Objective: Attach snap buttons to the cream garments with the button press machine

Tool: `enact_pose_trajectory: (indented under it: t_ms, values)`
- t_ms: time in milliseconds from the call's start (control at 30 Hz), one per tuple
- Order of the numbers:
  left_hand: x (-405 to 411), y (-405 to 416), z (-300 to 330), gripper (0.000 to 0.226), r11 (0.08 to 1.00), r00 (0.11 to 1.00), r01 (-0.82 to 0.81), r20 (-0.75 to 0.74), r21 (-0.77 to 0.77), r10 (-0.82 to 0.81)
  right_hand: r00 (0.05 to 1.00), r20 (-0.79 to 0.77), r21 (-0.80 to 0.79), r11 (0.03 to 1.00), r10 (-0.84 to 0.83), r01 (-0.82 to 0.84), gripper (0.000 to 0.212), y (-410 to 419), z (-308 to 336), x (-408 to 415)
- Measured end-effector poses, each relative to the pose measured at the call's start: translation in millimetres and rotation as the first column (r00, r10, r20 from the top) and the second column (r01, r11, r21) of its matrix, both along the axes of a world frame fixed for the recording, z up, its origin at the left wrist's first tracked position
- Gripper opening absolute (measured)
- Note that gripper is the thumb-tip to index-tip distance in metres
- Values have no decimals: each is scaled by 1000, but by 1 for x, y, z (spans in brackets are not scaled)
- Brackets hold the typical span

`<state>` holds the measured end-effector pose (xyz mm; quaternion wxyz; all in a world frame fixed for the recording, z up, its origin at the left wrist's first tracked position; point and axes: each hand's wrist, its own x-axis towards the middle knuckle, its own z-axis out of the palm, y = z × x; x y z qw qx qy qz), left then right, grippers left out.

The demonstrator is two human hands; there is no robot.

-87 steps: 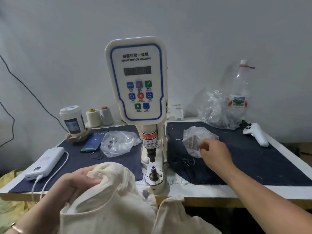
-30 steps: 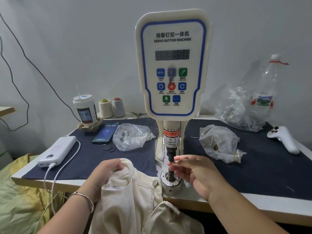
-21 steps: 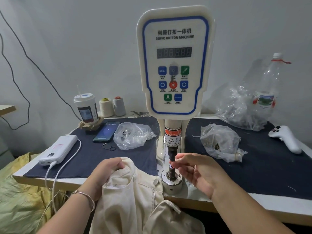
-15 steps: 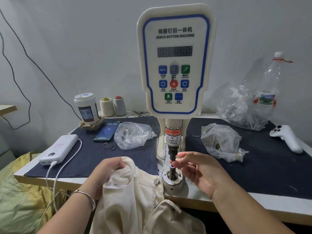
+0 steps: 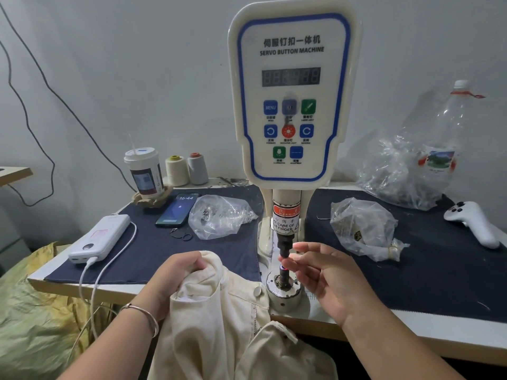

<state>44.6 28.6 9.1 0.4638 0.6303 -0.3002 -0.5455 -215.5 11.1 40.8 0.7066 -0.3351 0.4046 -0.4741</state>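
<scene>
Head view: looking down at a work table (image 5: 428,335) with the button press machine (image 5: 293,100) dead centre, panel reads "SERVO BUTTON MACHINE".
Left hand: left hand (image 5: 175,275) has its fingers curled round a bunched fold of the cream garment (image 5: 219,325), holding it at the table's front edge, just left of the machine's round metal base (image 5: 285,297). Bangle (image 5: 145,316) on that wrist.
Right hand: right hand (image 5: 326,278) is right up at the press post, thumb and forefinger tips together between the upper punch (image 5: 285,244) and the lower die (image 5: 282,272). Looks like a pinch, but whatever's in it is too small to make out. Other fingers loosely spread.
Garment: drapes off the table edge toward the camera; one round metal snap (image 5: 258,291) already sits on it, just beside the base.
Lower die: tiny reddish-purple spot on its tip, can't tell what it is.
Left side of table: white power bank (image 5: 100,238) with cable, phone (image 5: 177,209) showing 16:44, clear bag of small metal parts (image 5: 219,216), lidded cup (image 5: 144,172), two thread cones (image 5: 186,170).
Right side of table: another clear bag (image 5: 362,227) near the right hand, bigger bag (image 5: 403,176) and plastic bottle (image 5: 450,124) at the back, white controller (image 5: 474,223) well off to the right.
</scene>
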Motion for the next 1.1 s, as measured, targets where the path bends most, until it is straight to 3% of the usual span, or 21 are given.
enact_pose_trajectory:
  t_ms: [300, 400, 467, 533, 600, 733, 800, 867, 900, 967, 1067, 1100]
  values:
    - [1, 0, 1, 42, 1000, 1000, 12, -25, -22, -12, 999, -34, -11, 1000, -2, 1, 18, 3, 7, -1]
    - [1, -1, 1, 41, 999, 1000, 16, -11, -28, -16, 1000, 23, -26, 1000, 4, -3, 21, 10, 10, -4]
    - [0, 0, 4, 26, 999, 1000, 27, -15, -23, -27, 998, 60, -33, 999, -19, 21, 24, 20, 9, -5]
    - [1, 1, 5, 10, 999, 999, 39, -15, -6, -39, 993, -55, -66, 993, -104, 101, 19, 37, 2, 0]
    - [3, 0, 5, 11, 998, 997, 70, -10, -1, -70, 959, -234, -157, 980, -158, 123, 14, 53, -9, 21]
    - [8, -3, 4, 12, 990, 988, 141, -54, -31, -142, 840, -500, -478, 876, -212, -64, 23, 38, -8, 98]
    - [9, -6, 4, 17, 991, 992, 126, -25, -52, -128, 752, -579, -578, 809, -314, -107, 19, 3, -1, 137]
    - [9, -11, 2, 14, 995, 996, 67, 59, -68, -63, 584, -707, -602, 772, -399, -202, 18, -39, 9, 168]
    - [8, -13, 3, 5, 997, 995, 54, 89, -63, -48, 488, -783, -556, 785, -385, -273, 20, -61, 12, 182]
    - [12, -19, -2, 21, 998, 991, 59, 121, -39, -54, 325, -913, -371, 831, -246, -414, 25, -100, 18, 208]
    - [14, -25, -6, 20, 998, 989, 67, 135, -7, -66, -46, -998, -21, 876, -50, -482, 21, -129, 14, 233]
    - [15, -27, -7, 17, 997, 988, 75, 133, -4, -74, -77, -996, -2, 871, -45, -492, 22, -136, 11, 238]
